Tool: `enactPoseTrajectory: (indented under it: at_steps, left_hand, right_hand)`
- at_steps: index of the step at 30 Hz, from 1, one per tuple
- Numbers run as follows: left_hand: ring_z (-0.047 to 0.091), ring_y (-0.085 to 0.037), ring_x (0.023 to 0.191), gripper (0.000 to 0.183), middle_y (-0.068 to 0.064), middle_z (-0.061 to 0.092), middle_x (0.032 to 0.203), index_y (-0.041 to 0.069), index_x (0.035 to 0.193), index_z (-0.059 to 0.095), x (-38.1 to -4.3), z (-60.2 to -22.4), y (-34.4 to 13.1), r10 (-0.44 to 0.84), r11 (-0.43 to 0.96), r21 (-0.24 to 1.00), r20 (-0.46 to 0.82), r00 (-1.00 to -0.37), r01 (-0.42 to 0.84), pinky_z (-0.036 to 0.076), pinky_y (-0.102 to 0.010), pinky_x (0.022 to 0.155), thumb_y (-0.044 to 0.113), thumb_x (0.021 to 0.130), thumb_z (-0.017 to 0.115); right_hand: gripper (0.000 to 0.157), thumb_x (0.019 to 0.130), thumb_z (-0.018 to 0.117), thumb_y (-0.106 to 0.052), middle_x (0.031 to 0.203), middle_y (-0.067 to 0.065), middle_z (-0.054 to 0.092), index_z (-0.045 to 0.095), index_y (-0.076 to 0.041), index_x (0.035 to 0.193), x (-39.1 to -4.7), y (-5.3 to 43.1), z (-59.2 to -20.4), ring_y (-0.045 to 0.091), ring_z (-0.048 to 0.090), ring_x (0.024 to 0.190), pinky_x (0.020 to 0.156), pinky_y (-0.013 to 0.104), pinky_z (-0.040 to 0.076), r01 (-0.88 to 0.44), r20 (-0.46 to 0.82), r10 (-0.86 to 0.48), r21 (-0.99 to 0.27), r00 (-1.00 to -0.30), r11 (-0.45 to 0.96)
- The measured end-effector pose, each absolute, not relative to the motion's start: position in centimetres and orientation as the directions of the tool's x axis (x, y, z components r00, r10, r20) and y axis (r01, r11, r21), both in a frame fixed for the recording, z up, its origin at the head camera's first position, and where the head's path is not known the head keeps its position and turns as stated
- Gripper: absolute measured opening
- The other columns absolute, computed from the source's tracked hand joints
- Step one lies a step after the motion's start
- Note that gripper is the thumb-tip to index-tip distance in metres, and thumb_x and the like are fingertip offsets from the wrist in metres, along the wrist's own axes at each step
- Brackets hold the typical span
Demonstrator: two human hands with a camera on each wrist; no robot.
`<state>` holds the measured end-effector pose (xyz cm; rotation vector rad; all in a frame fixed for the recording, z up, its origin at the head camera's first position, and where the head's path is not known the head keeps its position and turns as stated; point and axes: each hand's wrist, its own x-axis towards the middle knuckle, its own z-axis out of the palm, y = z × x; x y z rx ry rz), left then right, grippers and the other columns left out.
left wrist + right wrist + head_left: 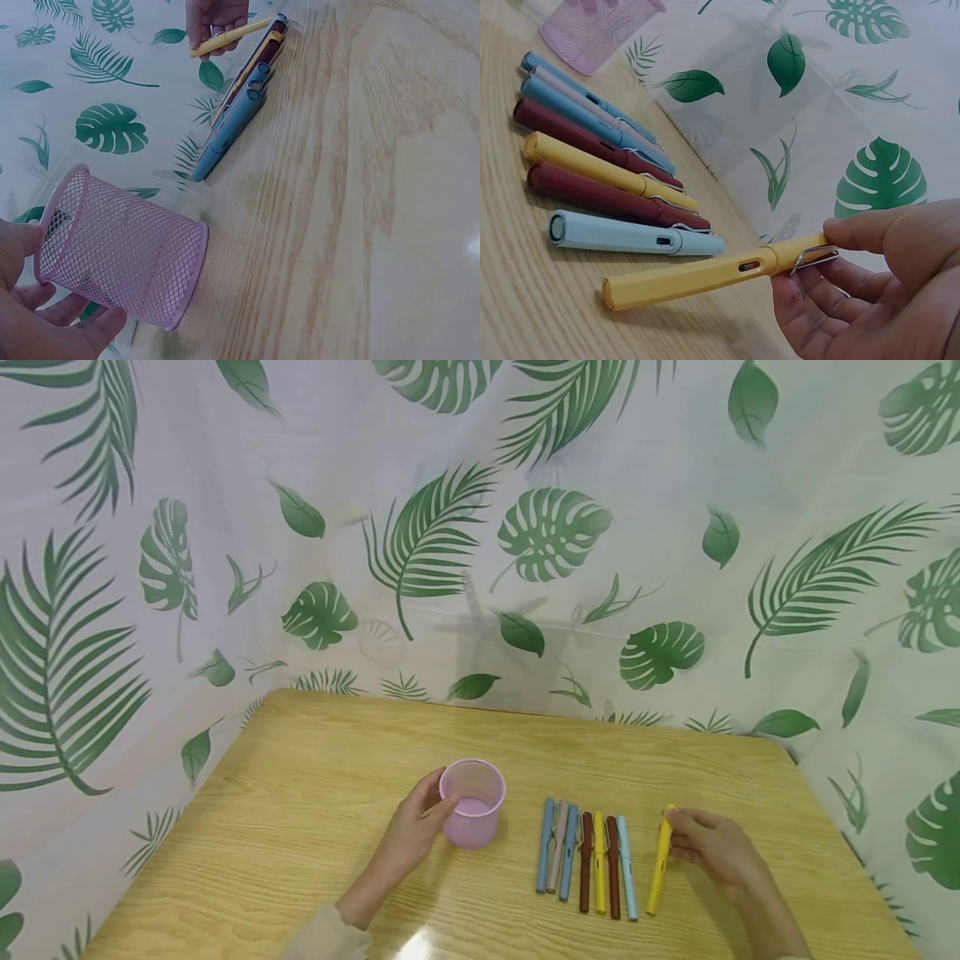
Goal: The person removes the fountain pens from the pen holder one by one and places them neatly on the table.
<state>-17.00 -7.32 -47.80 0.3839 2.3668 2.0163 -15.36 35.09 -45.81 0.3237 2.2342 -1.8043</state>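
Observation:
A pink mesh pen cup (470, 833) stands upright on the table, its wide mouth facing up. My left hand (411, 833) grips it from the left, thumb near the rim and fingers around the side, as the left wrist view shows. On the right, my right hand (716, 850) pinches a yellow pen (690, 283) by its capped end, near the metal clip. The pen's other end points toward the front of the table. Between the hands lies a row of capped pens: blue, grey, dark red, yellow and a light blue pen (627, 868) nearest the held one.
The wood-grain table (337, 752) reaches back to a white curtain (450, 635) printed with green leaves, which also hangs along both sides. A bright light reflection lies on the tabletop near the front.

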Motion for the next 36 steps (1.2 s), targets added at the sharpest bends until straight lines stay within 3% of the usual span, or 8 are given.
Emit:
enactPoseTrajectory:
  at_steps: [7, 18, 29, 36]
  left_hand:
    - [0.051, -0.049, 0.133, 0.055, -0.033, 0.052, 0.144, -0.011, 0.151, 0.039, -17.0, -47.8, -7.3, 0.185, 0.142, 0.975, 0.145, -0.972, 0.172, 0.042, -0.061, 0.112, 0.013, 0.106, 0.060]
    - [0.050, -0.048, 0.134, 0.056, -0.033, 0.051, 0.145, -0.010, 0.151, 0.040, -17.0, -47.8, -7.3, 0.180, 0.139, 0.977, 0.138, -0.974, 0.164, 0.042, -0.061, 0.112, 0.014, 0.105, 0.061]
    - [0.050, -0.049, 0.134, 0.055, -0.034, 0.050, 0.146, -0.010, 0.151, 0.039, -17.1, -47.9, -7.2, 0.183, 0.135, 0.976, 0.144, -0.972, 0.170, 0.042, -0.061, 0.112, 0.013, 0.106, 0.060]
    - [0.049, -0.048, 0.135, 0.055, -0.033, 0.051, 0.146, -0.010, 0.151, 0.040, -17.1, -47.9, -7.3, 0.184, 0.131, 0.977, 0.145, -0.972, 0.170, 0.041, -0.061, 0.113, 0.014, 0.106, 0.060]
  right_hand:
    - [0.056, 0.108, 0.057, -0.023, 0.103, 0.010, 0.060, 0.044, 0.022, 0.139, -15.4, 34.5, -46.3, 0.018, 0.062, 0.090, 0.081, 0.028, 0.062, 0.294, -0.307, 0.015, -0.893, -0.952, 0.342]
    - [0.051, 0.108, 0.057, -0.018, 0.090, 0.009, 0.063, 0.048, 0.023, 0.136, -15.6, 33.3, -46.8, 0.019, 0.065, 0.079, 0.070, 0.031, 0.064, 0.282, -0.284, 0.058, -0.865, -0.957, 0.416]
    - [0.038, 0.105, 0.060, -0.016, 0.079, 0.010, 0.065, 0.063, 0.020, 0.118, -16.0, 32.1, -47.7, 0.019, 0.063, 0.070, 0.060, 0.029, 0.061, 0.242, -0.206, 0.127, -0.795, -0.970, 0.556]
    - [0.041, 0.103, 0.061, -0.016, 0.079, 0.010, 0.066, 0.061, 0.020, 0.122, -16.1, 31.6, -47.9, 0.019, 0.064, 0.068, 0.059, 0.030, 0.061, 0.226, -0.185, 0.131, -0.760, -0.974, 0.609]
